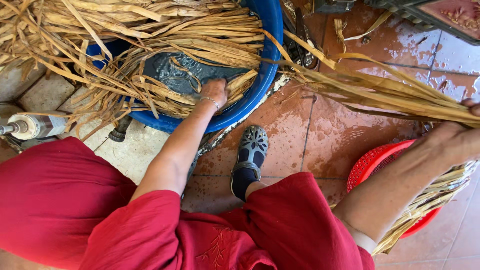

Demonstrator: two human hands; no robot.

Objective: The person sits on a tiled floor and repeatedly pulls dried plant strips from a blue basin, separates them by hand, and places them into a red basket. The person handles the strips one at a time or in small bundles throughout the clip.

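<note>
glossy plastic basin (240, 112), wet tiles (325, 135)

grey cut-out sandal (251, 150) w/ dark sock is resting on wet terracotta floor tiles (325, 135). red mesh basket (376, 161) is sitting at right, metal tap (30, 126) is lying at left.

Dry tan straw strands (165, 50) heaped in basin water, a long bundle (390, 95) lifted level above tiles

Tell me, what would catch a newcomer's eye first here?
Probably the blue tub at top centre, heaped with dry tan leaf strips over dark water, where the left hand reaches in. At right, the right hand grips a long bundle of strips above a red basket on wet tiles.
</note>
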